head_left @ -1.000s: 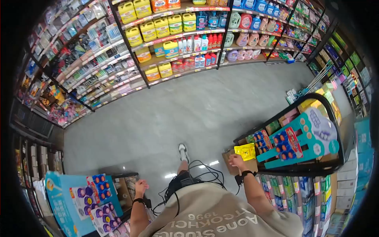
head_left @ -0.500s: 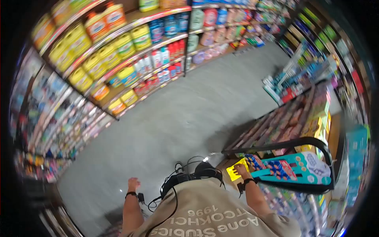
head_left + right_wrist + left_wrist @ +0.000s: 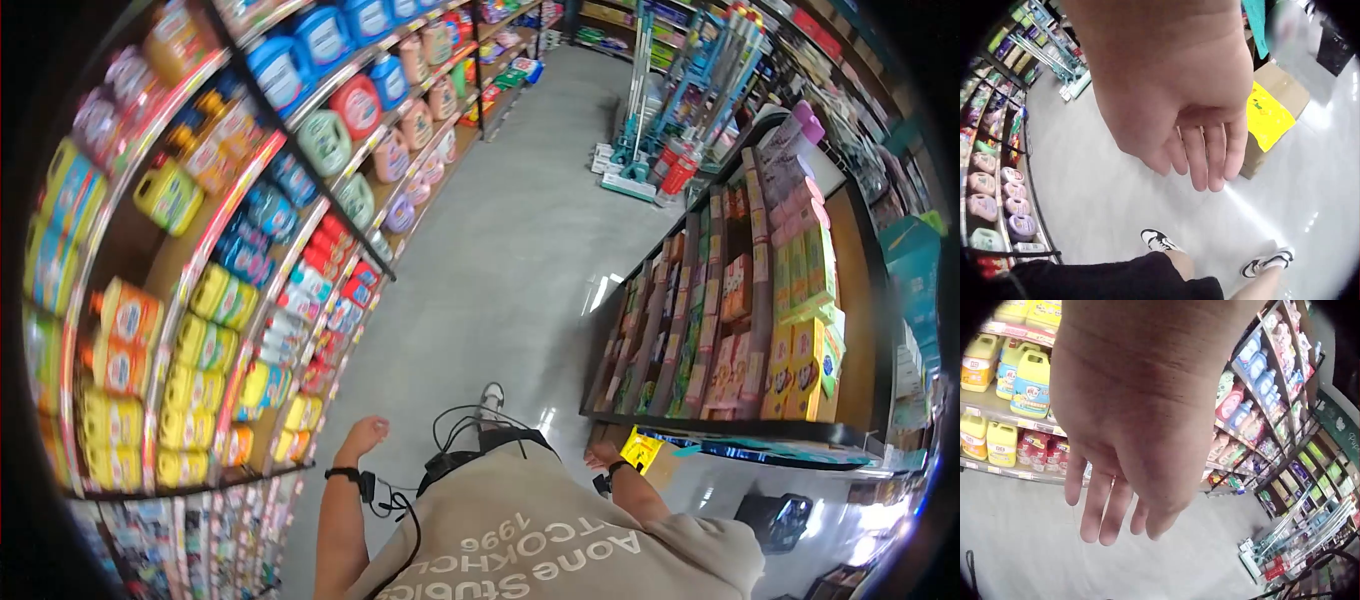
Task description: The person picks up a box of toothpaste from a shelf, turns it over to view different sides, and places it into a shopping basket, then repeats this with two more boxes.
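My left hand [image 3: 367, 434] hangs out in front of the body at the left with nothing in it. Seen in the left wrist view, its fingers [image 3: 1109, 515] dangle loosely over the grey floor. The right hand [image 3: 602, 456] also carries nothing; it hangs beside a yellow packet [image 3: 640, 452]. In the right wrist view its fingers [image 3: 1196, 162] point down, relaxed, and the packet lies on a brown cardboard box [image 3: 1288, 87] just past the edge of the hand. Part of the packet is hidden behind the hand there.
Shelves of yellow jugs [image 3: 195, 385] and laundry bottles [image 3: 325, 140] line the left side. A low shelf unit with boxed goods [image 3: 800, 360] stands at the right. Mops [image 3: 635, 170] are gathered farther along the aisle floor [image 3: 500, 240]. Black cables [image 3: 460, 425] hang at the waist.
The view has swung to the right, so the jug shelves now stand at the left and the aisle runs ahead. The right hand, earlier overlapping the yellow packet, is now beside it.
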{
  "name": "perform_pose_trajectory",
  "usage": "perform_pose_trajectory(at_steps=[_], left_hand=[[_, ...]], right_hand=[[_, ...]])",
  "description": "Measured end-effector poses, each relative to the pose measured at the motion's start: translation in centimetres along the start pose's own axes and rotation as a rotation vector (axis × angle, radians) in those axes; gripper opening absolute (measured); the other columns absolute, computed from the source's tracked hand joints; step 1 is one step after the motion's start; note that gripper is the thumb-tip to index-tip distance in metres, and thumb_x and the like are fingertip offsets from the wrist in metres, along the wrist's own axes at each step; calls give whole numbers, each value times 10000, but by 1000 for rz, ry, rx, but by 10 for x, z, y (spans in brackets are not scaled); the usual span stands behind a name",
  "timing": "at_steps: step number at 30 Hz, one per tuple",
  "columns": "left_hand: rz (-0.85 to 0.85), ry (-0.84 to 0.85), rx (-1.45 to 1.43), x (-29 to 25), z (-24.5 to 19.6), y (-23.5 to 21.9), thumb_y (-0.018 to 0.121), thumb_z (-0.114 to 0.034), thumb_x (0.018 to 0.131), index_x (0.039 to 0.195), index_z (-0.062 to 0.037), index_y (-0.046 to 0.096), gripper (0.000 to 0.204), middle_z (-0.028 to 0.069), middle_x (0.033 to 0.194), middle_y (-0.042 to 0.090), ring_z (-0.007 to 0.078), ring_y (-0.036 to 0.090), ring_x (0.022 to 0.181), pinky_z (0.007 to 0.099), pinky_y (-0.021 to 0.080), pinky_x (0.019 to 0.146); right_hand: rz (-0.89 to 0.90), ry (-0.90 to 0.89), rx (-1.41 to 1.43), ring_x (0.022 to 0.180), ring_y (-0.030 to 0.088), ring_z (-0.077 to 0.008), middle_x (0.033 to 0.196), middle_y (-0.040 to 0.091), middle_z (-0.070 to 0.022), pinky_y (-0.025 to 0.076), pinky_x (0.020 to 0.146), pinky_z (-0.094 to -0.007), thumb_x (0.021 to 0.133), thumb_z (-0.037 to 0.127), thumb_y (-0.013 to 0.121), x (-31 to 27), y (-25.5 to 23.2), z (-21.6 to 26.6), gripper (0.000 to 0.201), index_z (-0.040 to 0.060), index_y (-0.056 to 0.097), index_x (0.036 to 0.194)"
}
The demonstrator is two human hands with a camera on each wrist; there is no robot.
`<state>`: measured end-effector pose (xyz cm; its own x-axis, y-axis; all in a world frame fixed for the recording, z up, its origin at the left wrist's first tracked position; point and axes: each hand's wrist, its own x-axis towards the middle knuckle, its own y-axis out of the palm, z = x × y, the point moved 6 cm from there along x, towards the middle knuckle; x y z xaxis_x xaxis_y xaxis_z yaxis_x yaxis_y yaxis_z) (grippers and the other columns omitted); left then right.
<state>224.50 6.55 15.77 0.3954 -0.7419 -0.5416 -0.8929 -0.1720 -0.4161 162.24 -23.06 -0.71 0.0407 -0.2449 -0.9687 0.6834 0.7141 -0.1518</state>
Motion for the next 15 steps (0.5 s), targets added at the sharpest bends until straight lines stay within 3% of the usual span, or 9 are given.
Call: perform_pose_trajectory(at_steps=[2, 3, 5, 6, 8, 10, 12, 15], left_hand=[[-111, -8, -140, 22, -19, -44, 671, -215, 978, 1101, 15, 666, 261, 129, 825, 718, 192, 688, 700, 312, 564, 613], [-173, -44, -181, 42, -7, -66, 662, -213, 982, 1112, 15, 662, 263, 135, 825, 718, 196, 688, 687, 317, 568, 605], [-288, -142, -291, 73, 34, -100, 645, -209, 990, 1134, 15, 654, 266, 146, 827, 719, 203, 688, 661, 327, 575, 588], [-281, -194, -270, 83, 38, -105, 631, -209, 996, 1138, 11, 652, 262, 150, 823, 718, 209, 688, 651, 330, 574, 579], [-274, -293, -237, 102, 40, -117, 603, -208, 1009, 1148, 1, 649, 256, 157, 816, 717, 221, 688, 632, 335, 573, 561], [18, -291, -915, 144, 114, -103, 588, -259, 1011, 1136, -17, 651, 280, 157, 837, 731, 230, 702, 654, 358, 574, 567], [-125, -497, -392, 151, 80, -100, 596, -319, 998, 1159, -48, 645, 319, 158, 895, 753, 250, 720, 688, 417, 583, 594], [-22, -718, -343, 202, 50, -96, 612, -337, 985, 1275, -79, 619, 388, 159, 978, 763, 282, 730, 710, 490, 588, 657]], right_hand=[[-24, -9, -133, 811, 727, -238, 901, 757, -85, 603, 701, -442, 980, 329, 600, 4, 8, 62, 265, 101, 719, 1044], [-36, -93, -122, 620, 690, -252, 826, 746, -92, 564, 564, -400, 984, 287, 564, 18, 10, 99, 280, 47, 701, 941], [-131, -671, -478, 547, 650, -222, 682, 691, -79, 522, 511, -364, 930, 224, 622, 101, 4, 172, 251, 32, 693, 785], [-186, -582, -395, 522, 625, -197, 626, 659, -78, 503, 497, -356, 900, 189, 623, 59, 5, 233, 260, 14, 679, 715], [-46, -559, -37, 611, 655, -175, 809, 727, -81, 534, 536, -331, 941, 227, 635, 17, 10, 328, 260, 1, 716, 1044], [-78, -573, -22, 710, 684, -166, 936, 748, -78, 554, 590, -314, 963, 252, 631, -39, 10, 419, 323, 17, 681, 1179], [-75, -678, 9, 753, 701, -184, 966, 750, -93, 552, 614, -323, 961, 277, 620, -57, 4, 481, 345, 41, 669, 1208], [-74, -681, 16, 794, 708, -194, 999, 755, -81, 558, 637, -319, 960, 315, 631, -47, -14, 534, 364, 61, 670, 1218]])
